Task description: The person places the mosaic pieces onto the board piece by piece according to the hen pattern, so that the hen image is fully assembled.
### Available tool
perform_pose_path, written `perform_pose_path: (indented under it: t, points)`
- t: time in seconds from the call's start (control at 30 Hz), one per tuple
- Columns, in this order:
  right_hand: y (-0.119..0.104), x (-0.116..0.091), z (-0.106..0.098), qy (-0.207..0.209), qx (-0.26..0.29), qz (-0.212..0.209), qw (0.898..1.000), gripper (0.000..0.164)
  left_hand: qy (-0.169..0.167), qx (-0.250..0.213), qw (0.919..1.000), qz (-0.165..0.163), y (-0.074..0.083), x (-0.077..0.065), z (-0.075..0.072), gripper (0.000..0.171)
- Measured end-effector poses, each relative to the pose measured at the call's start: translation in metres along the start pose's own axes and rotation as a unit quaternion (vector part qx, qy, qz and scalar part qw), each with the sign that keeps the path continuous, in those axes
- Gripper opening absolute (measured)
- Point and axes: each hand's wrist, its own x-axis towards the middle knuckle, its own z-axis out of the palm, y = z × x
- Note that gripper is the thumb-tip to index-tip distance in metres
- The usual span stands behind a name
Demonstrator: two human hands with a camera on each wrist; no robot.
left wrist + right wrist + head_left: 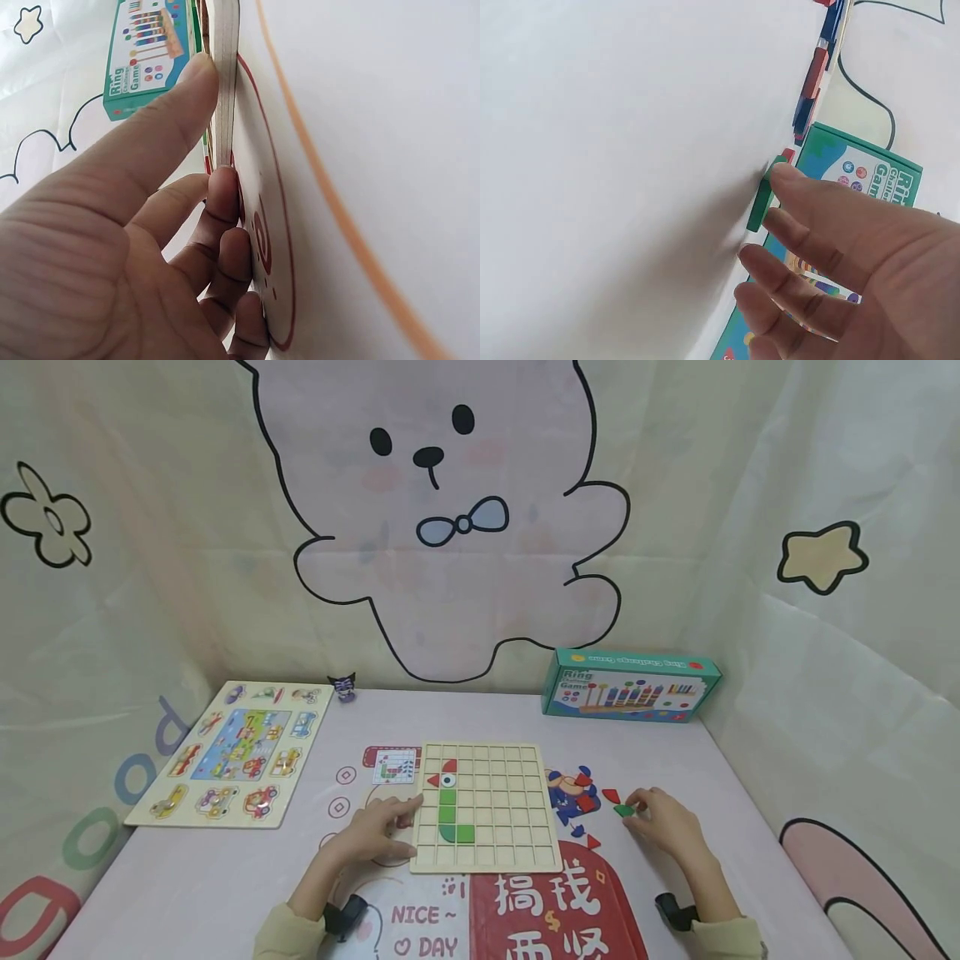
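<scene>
A cream grid board [510, 810] lies flat on the table. Set in its left part are a red piece [450, 766], a white round piece with a dot [447, 781], and several green pieces [447, 814] in a column that turns right at the bottom. My left hand [378, 831] rests at the board's left edge, thumb and fingertips touching it; the left wrist view has the thumb [161, 142] against the board's edge. To the right of the board, my right hand [667, 822] pinches a small green tile [762, 191] between thumb and index finger, low over the table.
Loose red and blue pieces [585, 803] lie between the board and my right hand, with a red one [611, 795] nearest. A picture puzzle board [300, 760] lies at left, a small dark figurine [344, 687] behind it. A Ring Game box [630, 689] stands at the back right.
</scene>
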Motion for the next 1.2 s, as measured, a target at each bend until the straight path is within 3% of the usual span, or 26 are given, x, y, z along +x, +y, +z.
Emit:
perform_pose_path:
  t: [0.43, 0.7, 1.2]
  points:
    - [0.001, 0.005, 0.002, -0.006, -0.008, -0.003, 1.0, 0.025, 0.004, -0.004, 0.9999, -0.01, 0.005, -0.002, -0.001, 0.078]
    - [-0.001, -0.001, 0.001, 0.0, 0.0, -0.003, 1.0, 0.024, 0.002, -0.007, 1.0, 0.0, 0.003, -0.002, -0.001, 0.077]
    - [-0.023, 0.001, 0.001, 0.021, 0.007, -0.03, 0.999, 0.026, 0.0, -0.006, 1.0, 0.004, 0.002, -0.002, -0.002, 0.078]
